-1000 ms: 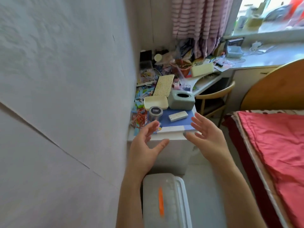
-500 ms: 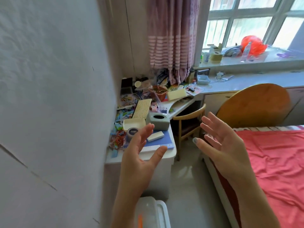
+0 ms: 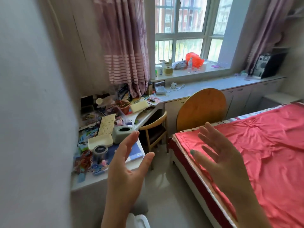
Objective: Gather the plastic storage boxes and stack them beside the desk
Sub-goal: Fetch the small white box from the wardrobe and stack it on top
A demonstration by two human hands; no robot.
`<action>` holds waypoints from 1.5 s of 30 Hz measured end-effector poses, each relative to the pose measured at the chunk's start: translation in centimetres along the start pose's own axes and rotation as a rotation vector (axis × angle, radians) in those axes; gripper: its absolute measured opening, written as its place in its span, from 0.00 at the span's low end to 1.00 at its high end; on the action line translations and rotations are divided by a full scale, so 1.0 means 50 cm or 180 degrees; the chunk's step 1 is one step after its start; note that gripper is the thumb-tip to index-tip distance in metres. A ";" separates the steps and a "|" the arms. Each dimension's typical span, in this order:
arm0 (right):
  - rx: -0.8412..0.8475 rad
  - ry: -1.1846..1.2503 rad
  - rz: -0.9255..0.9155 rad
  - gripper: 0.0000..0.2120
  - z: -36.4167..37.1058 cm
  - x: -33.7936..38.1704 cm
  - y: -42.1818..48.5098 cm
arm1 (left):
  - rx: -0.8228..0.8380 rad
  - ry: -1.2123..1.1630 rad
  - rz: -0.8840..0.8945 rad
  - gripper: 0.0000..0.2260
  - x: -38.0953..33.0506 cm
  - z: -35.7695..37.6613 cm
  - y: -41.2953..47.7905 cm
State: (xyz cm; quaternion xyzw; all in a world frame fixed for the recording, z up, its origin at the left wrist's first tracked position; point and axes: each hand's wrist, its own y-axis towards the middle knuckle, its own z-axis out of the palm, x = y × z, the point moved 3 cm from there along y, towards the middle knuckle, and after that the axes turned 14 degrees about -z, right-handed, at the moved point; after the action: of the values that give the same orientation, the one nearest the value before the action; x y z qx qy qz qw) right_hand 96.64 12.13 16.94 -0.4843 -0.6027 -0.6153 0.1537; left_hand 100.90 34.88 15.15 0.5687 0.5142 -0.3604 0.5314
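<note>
Peeking in at btm edge: white-rimmed plastic box [image 3: 139, 221].

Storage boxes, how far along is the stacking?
Done: what looks like one white plastic box sits on the floor by the desk, mostly cut off. In hand: nothing; left hand and right hand are open, empty. Left: the stacking; no stack shows yet.

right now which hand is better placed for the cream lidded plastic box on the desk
Probably left: left hand is nearer the cream lidded plastic box; right hand is by the red bed.
</note>
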 end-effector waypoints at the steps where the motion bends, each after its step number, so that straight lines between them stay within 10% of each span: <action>1: -0.0092 -0.0054 0.0005 0.37 -0.012 0.009 -0.015 | 0.0058 -0.0013 0.0035 0.27 -0.005 0.003 -0.010; 45: -0.3065 -0.1676 0.0616 0.35 -0.563 0.431 -0.861 | 0.3454 -0.0898 0.0374 0.25 -0.214 0.352 -0.785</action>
State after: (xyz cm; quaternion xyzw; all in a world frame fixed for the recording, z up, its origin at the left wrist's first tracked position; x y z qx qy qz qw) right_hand 41.39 5.29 13.74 -0.6903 -0.2243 -0.6625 -0.1850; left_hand 63.03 11.89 13.13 0.7344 0.1466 -0.6155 0.2456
